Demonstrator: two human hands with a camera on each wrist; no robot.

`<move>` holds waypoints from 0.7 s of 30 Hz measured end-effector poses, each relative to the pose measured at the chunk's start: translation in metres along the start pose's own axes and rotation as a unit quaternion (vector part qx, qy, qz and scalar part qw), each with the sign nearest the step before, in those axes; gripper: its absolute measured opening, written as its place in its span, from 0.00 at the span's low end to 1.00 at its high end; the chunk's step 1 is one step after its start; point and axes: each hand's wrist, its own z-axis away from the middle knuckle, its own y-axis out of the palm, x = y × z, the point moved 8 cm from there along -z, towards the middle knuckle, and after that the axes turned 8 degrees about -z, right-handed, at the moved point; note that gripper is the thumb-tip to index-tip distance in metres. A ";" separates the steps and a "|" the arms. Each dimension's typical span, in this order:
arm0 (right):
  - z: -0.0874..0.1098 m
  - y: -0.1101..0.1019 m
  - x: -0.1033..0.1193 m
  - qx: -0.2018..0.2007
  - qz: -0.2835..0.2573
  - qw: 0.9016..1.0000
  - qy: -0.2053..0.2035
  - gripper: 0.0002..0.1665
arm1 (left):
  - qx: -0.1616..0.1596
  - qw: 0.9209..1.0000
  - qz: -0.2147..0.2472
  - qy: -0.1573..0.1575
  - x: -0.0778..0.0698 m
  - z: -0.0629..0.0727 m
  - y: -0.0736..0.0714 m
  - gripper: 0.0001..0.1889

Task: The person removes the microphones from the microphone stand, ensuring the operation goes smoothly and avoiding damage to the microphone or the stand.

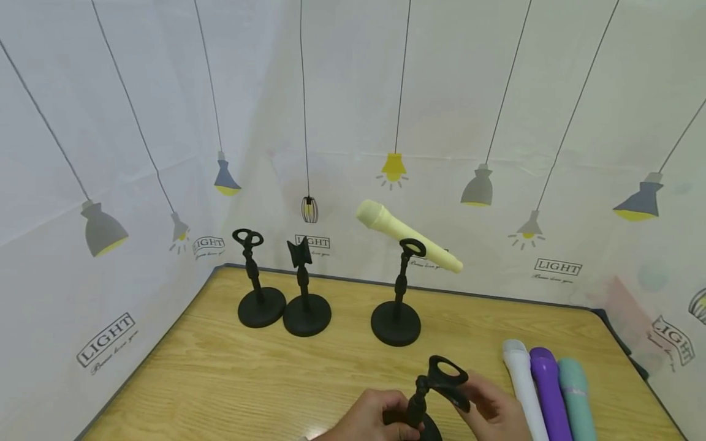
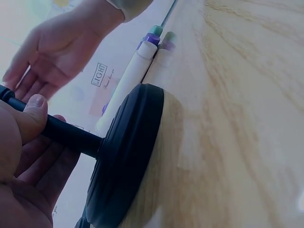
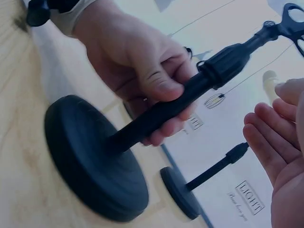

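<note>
the left hand (image 1: 375, 416) grips a stand (image 1: 417, 404) by its pole (image 2: 76, 137), at the near side of the counter (image 1: 248, 380). the right hand (image 1: 493, 407), fingers loosely bent and holding nothing, is beside the clip (image 1: 448, 387) (i cannot tell if they touch). a white mic (image 1: 524, 386), purple mic (image 1: 551, 392) and green mic (image 1: 576, 392) lie to the right; a yellow mic (image 1: 397, 226) tilts in another stand (image 1: 396, 324).

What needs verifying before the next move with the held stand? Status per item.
1. Left hand grips the held stand by its pole: ok.
2. Its base flat on the table: cannot tell.
3. A microphone in its clip: not ok, empty.
4. Right hand free of microphones: ok, near the clip.
5. White microphone, purple microphone, teal microphone lying side by side: ok.
6. Yellow microphone seated in the rightmost rear stand: ok.
</note>
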 end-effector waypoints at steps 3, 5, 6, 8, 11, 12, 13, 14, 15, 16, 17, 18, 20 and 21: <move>-0.002 -0.005 0.006 -0.024 0.036 0.998 0.048 0.20 | -0.001 1.000 0.006 -0.002 0.001 0.000 0.000 0.11; -0.004 -0.007 0.013 -0.038 0.054 0.994 0.086 0.17 | -0.001 1.000 0.009 -0.003 0.001 0.000 0.000 0.11; -0.005 -0.007 0.017 -0.046 0.061 0.992 0.096 0.17 | -0.001 1.000 0.010 -0.003 0.001 0.000 0.000 0.11; -0.009 -0.007 0.028 -0.054 0.063 0.991 0.102 0.17 | -0.001 1.000 0.011 -0.003 0.001 0.000 0.000 0.12; -0.015 -0.005 0.043 -0.058 0.063 0.991 0.105 0.19 | -0.001 1.000 0.012 -0.006 0.002 0.001 0.000 0.11; -0.017 -0.003 0.047 -0.056 0.062 0.991 0.106 0.19 | -0.002 1.000 0.013 -0.008 0.002 0.001 0.000 0.11; -0.018 -0.002 0.051 -0.053 0.063 0.991 0.107 0.19 | -0.003 1.000 0.012 -0.011 0.003 0.001 0.000 0.11; -0.020 0.000 0.054 -0.044 0.062 0.991 0.107 0.19 | -0.004 1.000 0.013 -0.013 0.003 0.001 -0.001 0.11; -0.021 0.002 0.057 -0.032 0.054 0.993 0.099 0.20 | -0.005 1.000 0.013 -0.016 0.003 0.001 -0.001 0.11; -0.022 0.004 0.060 -0.022 0.042 0.995 0.087 0.20 | -0.006 1.000 0.012 -0.017 0.003 0.001 -0.001 0.11; -0.024 0.006 0.063 -0.007 0.035 0.997 0.070 0.22 | -0.007 1.000 0.010 -0.017 0.003 0.001 -0.001 0.11; -0.025 0.009 0.067 0.008 0.024 0.999 0.048 0.23 | -0.007 1.000 0.009 -0.017 0.003 0.001 -0.001 0.11; -0.026 0.013 0.073 0.029 0.004 0.999 0.013 0.26 | -0.007 1.000 0.006 -0.014 0.002 0.001 -0.001 0.11; -0.027 0.015 0.076 0.038 -0.003 0.999 -0.006 0.28 | -0.007 1.000 0.005 -0.013 0.002 0.001 0.000 0.11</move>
